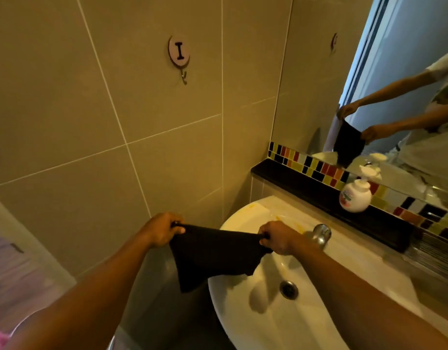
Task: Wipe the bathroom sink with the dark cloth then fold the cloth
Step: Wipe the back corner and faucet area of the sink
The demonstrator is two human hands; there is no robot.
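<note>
Two bare forearms reach forward from the bottom of the view, and between them hangs the dark cloth [212, 256], held up in the air. Its top edge is stretched between the two hands and sags a little in the middle; the rest drops down to a ragged lower edge, whose right corner overlaps the sink's near-left rim. The left hand [162, 229] is closed on the cloth's upper left corner, in front of the tiled wall [66, 97]. The right hand [278, 237] is closed on the upper right corner, above the sink [243, 322] and just beside the metal tap [320, 234]. The hands are apart, the cloth's width between them. Yellowish marks show on the sink's back rim. A round soap bottle [355, 195] stands on the dark ledge [318, 190] behind the sink. The mirror [407, 97] above reflects the arms and cloth. A hook [179, 55] is fixed on the wall.
</note>
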